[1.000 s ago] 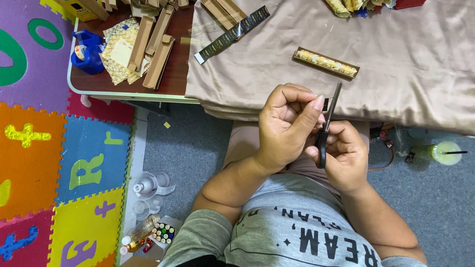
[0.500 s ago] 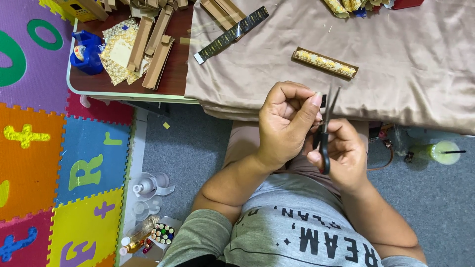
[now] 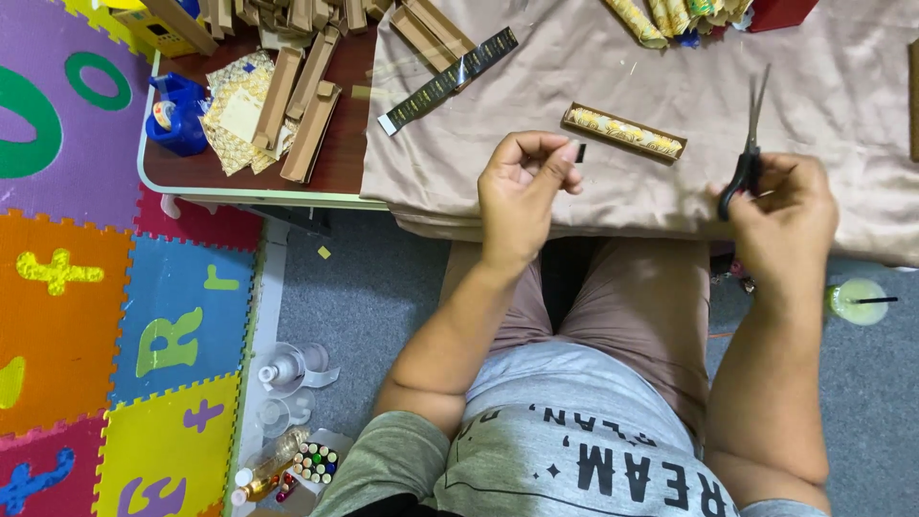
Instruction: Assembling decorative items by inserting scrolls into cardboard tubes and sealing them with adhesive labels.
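Scissors (image 3: 750, 153) sit gripped in the right hand (image 3: 780, 206), blades pointing away over the cloth-covered tabletop (image 3: 670, 57); the left hand (image 3: 522, 187), well apart, pinches a small dark scrap (image 3: 580, 151).

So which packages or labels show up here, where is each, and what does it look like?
Long brown box: on the beige cloth ahead of the hands, open, yellow-patterned filling.
Black printed strip: diagonal, at the cloth's left edge.
Brown box pieces: stacked on the left table.
Blue tape dispenser: table's left edge.

Grey floor (image 3: 383, 297) beside colourful foam letter mats (image 3: 86, 316); a beige cloth (image 3: 670, 96) drapes the low table (image 3: 249, 187).
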